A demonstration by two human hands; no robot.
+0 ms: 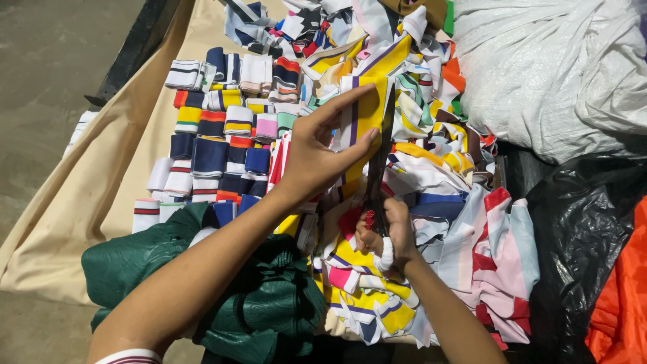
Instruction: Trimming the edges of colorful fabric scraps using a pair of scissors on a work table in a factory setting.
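Observation:
My left hand (317,152) holds a yellow knit strip with purple and white stripes (367,111) upright, fingers pinching its left edge. My right hand (385,236), with a white wrap on one finger, grips long dark scissors (379,162) whose blades run up along the strip's right edge. Both hands hover over a loose heap of striped fabric pieces (431,168).
Folded striped knit pieces (216,135) lie in neat rows on a beige cloth (114,168) at left. A green quilted fabric (256,303) covers my lap. A white sack (552,67), a black plastic bag (579,229) and orange plastic (623,296) sit at right.

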